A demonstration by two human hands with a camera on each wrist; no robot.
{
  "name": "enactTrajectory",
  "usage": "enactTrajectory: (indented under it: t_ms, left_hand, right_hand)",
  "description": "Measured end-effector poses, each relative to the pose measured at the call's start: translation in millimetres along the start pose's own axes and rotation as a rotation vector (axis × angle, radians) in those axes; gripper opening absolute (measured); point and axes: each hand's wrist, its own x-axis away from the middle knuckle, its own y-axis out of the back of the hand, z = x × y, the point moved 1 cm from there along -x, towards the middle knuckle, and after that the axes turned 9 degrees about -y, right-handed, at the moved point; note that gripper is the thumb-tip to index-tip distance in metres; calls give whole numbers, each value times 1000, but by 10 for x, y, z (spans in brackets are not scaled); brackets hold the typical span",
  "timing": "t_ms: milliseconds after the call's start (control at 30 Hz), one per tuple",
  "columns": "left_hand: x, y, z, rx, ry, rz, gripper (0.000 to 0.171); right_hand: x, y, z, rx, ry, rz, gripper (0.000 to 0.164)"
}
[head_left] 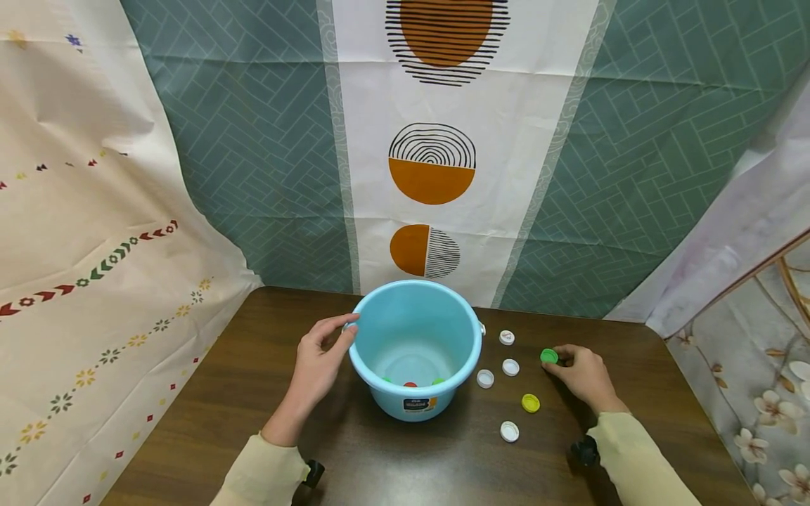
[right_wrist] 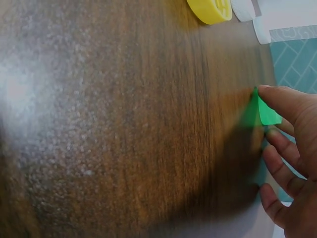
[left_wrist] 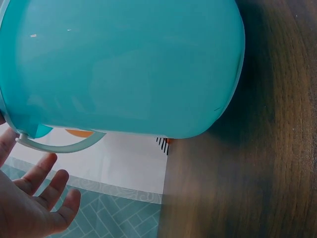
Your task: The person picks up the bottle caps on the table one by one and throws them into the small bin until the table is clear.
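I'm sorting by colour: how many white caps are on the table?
4, right of the bucket: the farthest cap, the second-farthest cap, the leftmost cap, and the front cap. The bucket may hide others.

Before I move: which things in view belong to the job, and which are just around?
Job:
green cap, in the right grip
blue bucket, rim in the left grip
four white caps and yellow cap, loose

Just around:
geometric-print hanging
cream patterned cloth
floral cloth
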Motion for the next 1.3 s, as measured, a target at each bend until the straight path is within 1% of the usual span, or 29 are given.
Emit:
enactTrajectory:
  t_ms: [133, 367, 433, 767, 1167, 1300]
  left_hand:
    - [-3, -4, 29, 5, 0, -6, 28]
    - [-20, -24, 324, -12, -20, -12, 28]
    - [-19, -25, 362, -15, -28, -13, 29]
    - [-22, -25, 378, -20, -30, -10, 29]
    - [-18, -18, 375, -24, -34, -4, 29]
    - [-17, -19, 375, -23, -33, -3, 29]
  right_hand:
    - [13, 8, -13, 3, -15, 0, 50]
    - [37, 56, -6, 10, -25, 3, 51]
    - [33, 74, 1, 6, -16, -6, 51]
    - [27, 178, 117, -28, 27, -74, 48]
    - [24, 322, 359, -60, 60, -111, 53]
    - [19, 355, 450, -70, 87, -132, 53]
